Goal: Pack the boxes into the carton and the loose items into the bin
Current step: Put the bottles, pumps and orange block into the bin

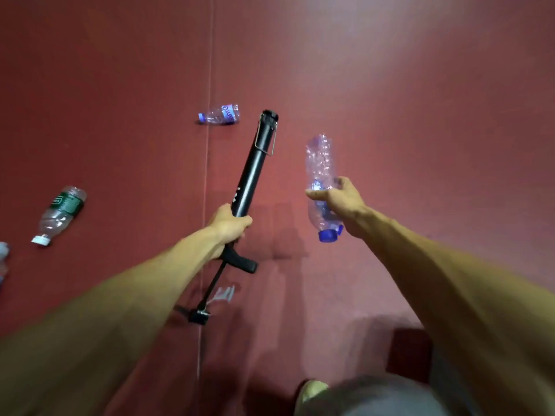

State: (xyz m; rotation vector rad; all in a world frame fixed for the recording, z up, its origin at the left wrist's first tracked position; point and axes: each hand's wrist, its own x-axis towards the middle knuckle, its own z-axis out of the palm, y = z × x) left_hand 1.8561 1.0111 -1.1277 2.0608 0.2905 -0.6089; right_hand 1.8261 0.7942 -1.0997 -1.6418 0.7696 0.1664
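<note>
My left hand (229,225) is shut around the barrel of a black hand pump (255,163), held above the red floor with its T-handle and hose hanging below my wrist. My right hand (342,199) grips clear crumpled bottles with blue caps (321,175), cap end pointing down toward me. A crushed blue-label bottle (220,114) lies on the floor beyond the pump. A green-label bottle (60,213) lies on the floor at the left. No carton or bin is in view.
A red floor (420,115) fills the view, with a thin pale seam (208,145) running up the middle. Part of another object (3,259) shows at the left edge. My shoe (312,388) and leg are at the bottom. A dark patch (408,352) lies at lower right.
</note>
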